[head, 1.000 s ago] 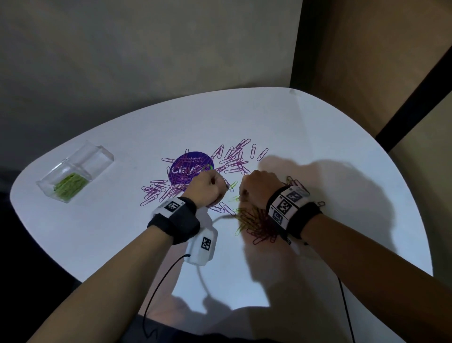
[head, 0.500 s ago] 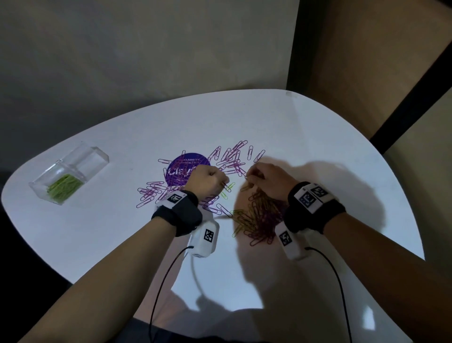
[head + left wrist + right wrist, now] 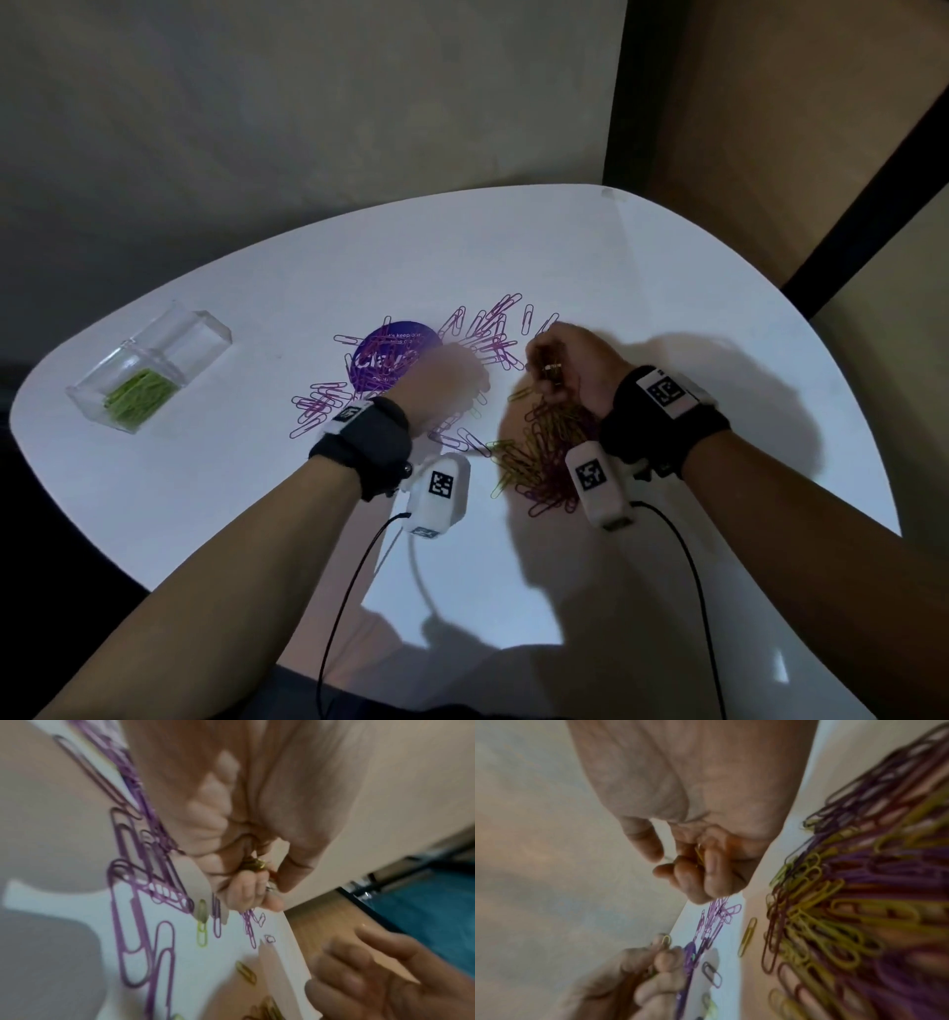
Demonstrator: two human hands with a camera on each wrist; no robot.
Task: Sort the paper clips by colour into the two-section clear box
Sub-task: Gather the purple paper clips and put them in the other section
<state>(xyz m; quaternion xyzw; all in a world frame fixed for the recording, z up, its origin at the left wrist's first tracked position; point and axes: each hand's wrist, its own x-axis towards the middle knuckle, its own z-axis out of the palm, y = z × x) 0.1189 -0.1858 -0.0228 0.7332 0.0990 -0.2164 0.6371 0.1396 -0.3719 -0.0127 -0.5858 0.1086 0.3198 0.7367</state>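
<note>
Lifting clear of the mixed clip pile (image 3: 544,452) since a second ago, the right hand (image 3: 570,360) pinches green paper clips (image 3: 699,852) while the left hand (image 3: 441,380) clutches its own, ready for the clear box (image 3: 149,380).

I see a white table (image 3: 667,288); a clear box (image 3: 154,370) sits on its left side; purple clips (image 3: 493,334) lie spread in the middle around a round purple sticker (image 3: 395,354); a mixed pile (image 3: 544,452) lies nearer me.

Your left hand (image 3: 441,383) is curled in a fist; your right hand (image 3: 575,362), fingers bunched, sits just beside it, both forearms reaching forward.
</note>
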